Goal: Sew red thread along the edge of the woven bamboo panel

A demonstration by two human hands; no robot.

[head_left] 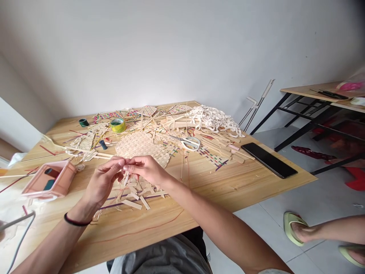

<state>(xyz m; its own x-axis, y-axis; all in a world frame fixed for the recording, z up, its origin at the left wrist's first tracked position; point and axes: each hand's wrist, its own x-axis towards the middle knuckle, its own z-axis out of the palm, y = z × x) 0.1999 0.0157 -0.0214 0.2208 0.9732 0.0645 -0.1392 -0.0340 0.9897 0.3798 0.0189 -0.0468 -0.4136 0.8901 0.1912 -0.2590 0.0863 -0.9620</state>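
My left hand (104, 179) and my right hand (148, 169) meet fingertip to fingertip above the table. Both are closed in a pinch; what lies between the fingers is too small to make out. Behind them a pale woven bamboo piece (137, 142) lies flat, partly covered by my right hand. Cut bamboo scraps (132, 204) are scattered under my hands, alongside thin purple strips. White-handled scissors (191, 144) rest just beyond the weave. A dark blue thread spool (103, 144) stands to its left, near long pale strips (88, 152).
A pink basket (66, 179) holding spools sits at left. Yellow tape (118, 125) and a green spool (83, 122) stand further back. White loops (213, 118), flat wooden sticks (213, 144) and a phone (269, 160) lie right. Another person's slippered foot (296, 228) is on the floor.
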